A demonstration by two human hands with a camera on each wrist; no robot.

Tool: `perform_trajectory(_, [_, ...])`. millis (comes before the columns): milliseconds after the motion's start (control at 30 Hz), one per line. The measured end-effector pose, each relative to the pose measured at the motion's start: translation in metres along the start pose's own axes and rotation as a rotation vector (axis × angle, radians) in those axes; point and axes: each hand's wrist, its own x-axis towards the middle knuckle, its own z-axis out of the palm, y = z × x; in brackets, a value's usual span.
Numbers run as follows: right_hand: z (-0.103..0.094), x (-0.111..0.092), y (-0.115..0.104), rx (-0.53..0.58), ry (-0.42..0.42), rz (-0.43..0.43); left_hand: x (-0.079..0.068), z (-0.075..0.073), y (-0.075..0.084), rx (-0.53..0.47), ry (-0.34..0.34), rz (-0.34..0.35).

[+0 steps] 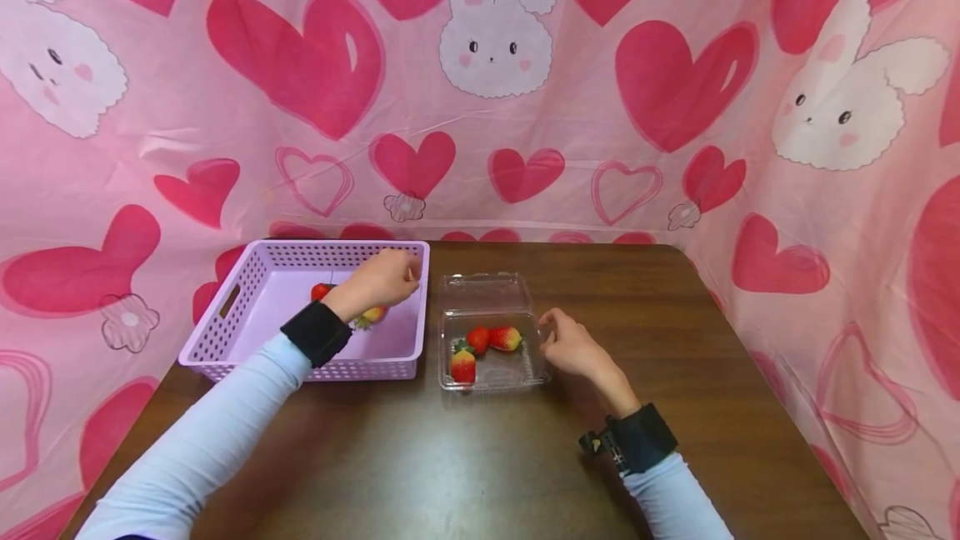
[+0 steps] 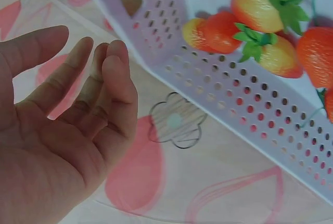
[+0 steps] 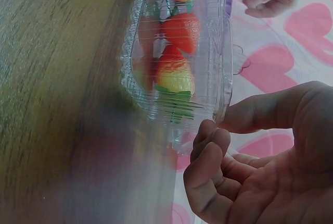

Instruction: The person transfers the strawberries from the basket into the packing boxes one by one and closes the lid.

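My left hand (image 1: pixel 385 279) hangs over the right side of a lilac perforated basket (image 1: pixel 300 370), holding nothing, its fingers loosely bent. Several toy strawberries (image 2: pixel 257 6), red and yellow with green leaves, lie in that basket in the left wrist view; the left forearm partly covers them in the head view. To the right stands a clear plastic clamshell box (image 1: pixel 502 372) with its lid (image 1: pixel 487 293) folded back. Three strawberries show inside it: one at the front left (image 1: pixel 463 367), two behind. Thumb and fingertips of my right hand (image 1: pixel 576 348) pinch the box's right rim.
Both containers stand on a dark brown wooden table (image 1: pixel 420 457), the box close beside the basket's right wall. Pink cloth (image 1: pixel 465 123) with hearts and rabbits hangs behind the table and along its sides.
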Motion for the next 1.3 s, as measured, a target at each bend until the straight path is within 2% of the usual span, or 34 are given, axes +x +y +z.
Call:
perform_trajectory(133, [0.0, 0.001, 0.001, 0.003, 0.005, -0.008, -0.001, 0.0, -0.008, 0.013, 0.008, -0.003])
perform_trajectory(367, [0.0, 0.002, 0.0, 0.007, 0.0, -0.002, -0.004, 0.001, -0.017, 0.009, -0.012, -0.065])
perform_trajectory(567, [-0.001, 0.002, -0.001, -0.003, 0.012, 0.0, -0.005, 0.004, -0.025, 0.026, -0.023, -0.07])
perform_trajectory(967, [0.002, 0.001, 0.0, 0.016, -0.001, 0.006, -0.008, 0.016, -0.041, 0.025, -0.073, -0.15])
perform_trajectory(1167, [0.002, 0.0, 0.0, 0.021, 0.0, 0.005, -0.007, 0.019, -0.045, 0.055, -0.102, -0.16])
perform_trajectory(1300, [0.001, 0.002, 0.001, 0.008, 0.003, 0.007, -0.008, 0.02, -0.048, 0.042, -0.124, -0.175])
